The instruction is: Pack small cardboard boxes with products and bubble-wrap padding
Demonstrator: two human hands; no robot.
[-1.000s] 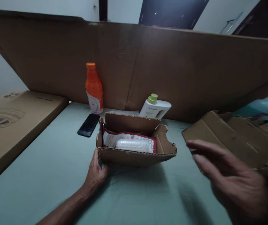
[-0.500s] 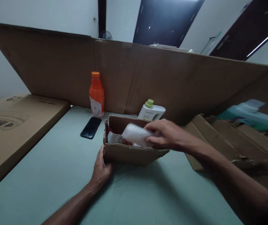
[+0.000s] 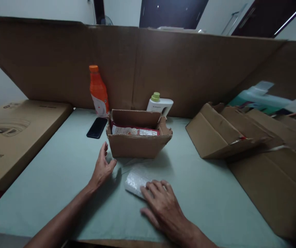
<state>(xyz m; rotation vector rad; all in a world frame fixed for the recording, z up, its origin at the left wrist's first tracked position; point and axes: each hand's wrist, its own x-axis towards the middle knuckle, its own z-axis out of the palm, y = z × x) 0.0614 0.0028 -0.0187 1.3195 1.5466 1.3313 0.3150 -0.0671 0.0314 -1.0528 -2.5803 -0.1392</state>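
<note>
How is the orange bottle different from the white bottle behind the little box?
The orange bottle is tall and slim with an orange cap; the white bottle is short and squat with a green cap. The orange bottle shows whole, left of the small cardboard box; the white bottle is partly hidden behind it. Both stand upright against the big cardboard sheet.

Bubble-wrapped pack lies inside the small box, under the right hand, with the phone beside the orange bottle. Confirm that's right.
Not quite. In the head view the pack lies on the table in front of the box, not inside it. It is under the right hand; the phone is beside the bottle.
</note>
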